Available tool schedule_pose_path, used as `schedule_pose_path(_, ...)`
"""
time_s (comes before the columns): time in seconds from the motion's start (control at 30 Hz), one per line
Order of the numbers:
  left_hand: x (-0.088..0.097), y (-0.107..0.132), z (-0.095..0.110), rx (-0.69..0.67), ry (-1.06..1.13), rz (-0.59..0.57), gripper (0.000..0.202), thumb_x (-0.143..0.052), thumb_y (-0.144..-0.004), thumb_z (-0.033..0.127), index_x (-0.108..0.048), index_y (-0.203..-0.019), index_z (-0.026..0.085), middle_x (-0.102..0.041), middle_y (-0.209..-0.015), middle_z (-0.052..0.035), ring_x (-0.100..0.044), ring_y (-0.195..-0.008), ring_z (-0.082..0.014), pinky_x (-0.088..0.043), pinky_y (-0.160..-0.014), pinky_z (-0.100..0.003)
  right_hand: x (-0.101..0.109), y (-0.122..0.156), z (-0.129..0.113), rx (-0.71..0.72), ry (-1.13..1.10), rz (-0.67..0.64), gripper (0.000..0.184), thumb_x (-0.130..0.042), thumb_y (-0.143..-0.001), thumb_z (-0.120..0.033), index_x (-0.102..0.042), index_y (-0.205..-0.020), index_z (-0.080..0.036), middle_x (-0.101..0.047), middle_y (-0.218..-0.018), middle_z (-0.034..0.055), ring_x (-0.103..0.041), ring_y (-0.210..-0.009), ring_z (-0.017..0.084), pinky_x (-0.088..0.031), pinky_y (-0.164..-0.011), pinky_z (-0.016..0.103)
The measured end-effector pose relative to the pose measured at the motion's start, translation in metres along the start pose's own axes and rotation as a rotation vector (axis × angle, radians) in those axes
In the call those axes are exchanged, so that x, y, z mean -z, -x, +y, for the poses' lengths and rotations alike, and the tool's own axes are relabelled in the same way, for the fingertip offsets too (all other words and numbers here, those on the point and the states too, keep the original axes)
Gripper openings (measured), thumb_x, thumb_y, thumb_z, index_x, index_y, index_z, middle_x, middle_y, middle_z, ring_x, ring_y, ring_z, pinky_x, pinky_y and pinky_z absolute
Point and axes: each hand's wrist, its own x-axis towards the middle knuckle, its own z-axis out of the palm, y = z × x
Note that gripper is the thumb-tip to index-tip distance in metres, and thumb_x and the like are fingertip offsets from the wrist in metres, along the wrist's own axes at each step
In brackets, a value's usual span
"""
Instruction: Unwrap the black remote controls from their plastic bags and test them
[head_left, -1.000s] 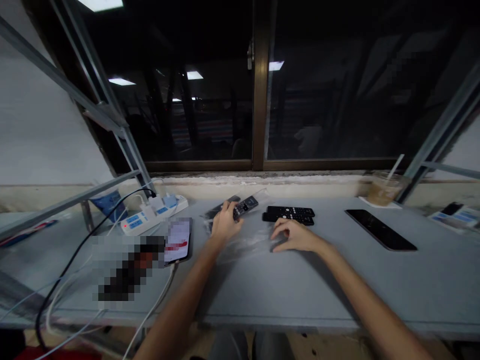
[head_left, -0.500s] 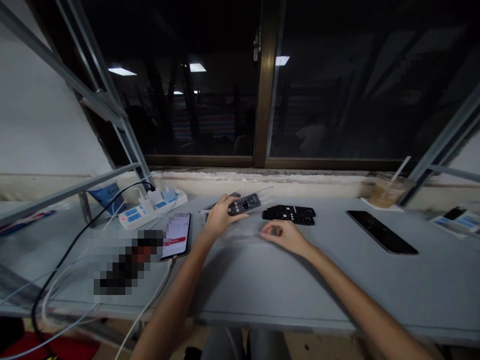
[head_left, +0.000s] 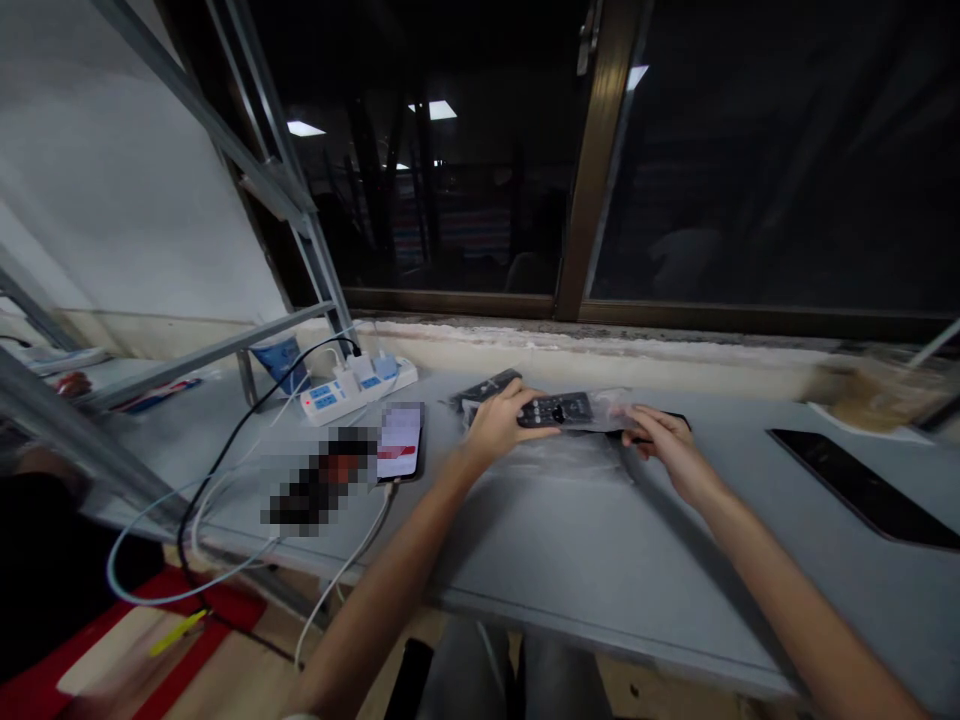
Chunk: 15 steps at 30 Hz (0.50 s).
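A black remote control (head_left: 556,409) lies sideways in my left hand (head_left: 496,425), its buttons facing up. Clear plastic wrap (head_left: 577,460) surrounds the remote's right end and hangs below it; how far it covers the remote I cannot tell. My right hand (head_left: 667,448) is closed in a pinch on the plastic's right end. Behind my left hand another dark remote (head_left: 484,386) rests on the table. Most of the black remotes (head_left: 681,421) at the right is hidden by my right hand and the wrap.
On the grey table (head_left: 600,560) a lit phone (head_left: 401,445) and a white power strip (head_left: 360,388) with cables stand left. A dark phone (head_left: 862,485) lies right, near a drink cup (head_left: 874,395). A metal frame (head_left: 319,260) rises at the left.
My right hand has moved up and right, from in front of the black remotes to the plastic's end. The plastic is now stretched between my hands. The view has turned left.
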Motion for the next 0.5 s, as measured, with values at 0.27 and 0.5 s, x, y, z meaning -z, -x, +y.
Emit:
schedule_pose_path(0.27, -0.0024, -0.0004, 0.0030, -0.078, -0.034, -0.012, 0.042, -0.068, -0.070, 0.044, -0.060, -0.107, 0.024, -0.057, -0.099, -0.0024, -0.059, -0.090, -0.0172, -0.045, -0.078, -0.027, -0.0004, 0.0031, -0.0020, -0.120, -0.001, -0.175, 0.029, -0.064, -0.062, -0.043, -0.069, -0.071, -0.015, -0.067, -0.082, 0.0095, -0.056, -0.057, 0.012, -0.033, -0.040, 0.020)
schedule_pose_path(0.5, -0.0061, 0.0000, 0.0026, -0.091, -0.061, 0.019, 0.044, -0.066, -0.070, 0.047, -0.061, -0.107, 0.023, -0.057, -0.097, -0.0022, -0.059, -0.087, -0.0168, -0.045, -0.077, -0.027, -0.0002, 0.0009, 0.0025, -0.079, 0.173, -0.197, 0.041, -0.061, -0.065, -0.054, -0.068, -0.061, -0.015, -0.065, -0.063, 0.0089, -0.054, -0.053, 0.014, -0.034, -0.040, 0.022)
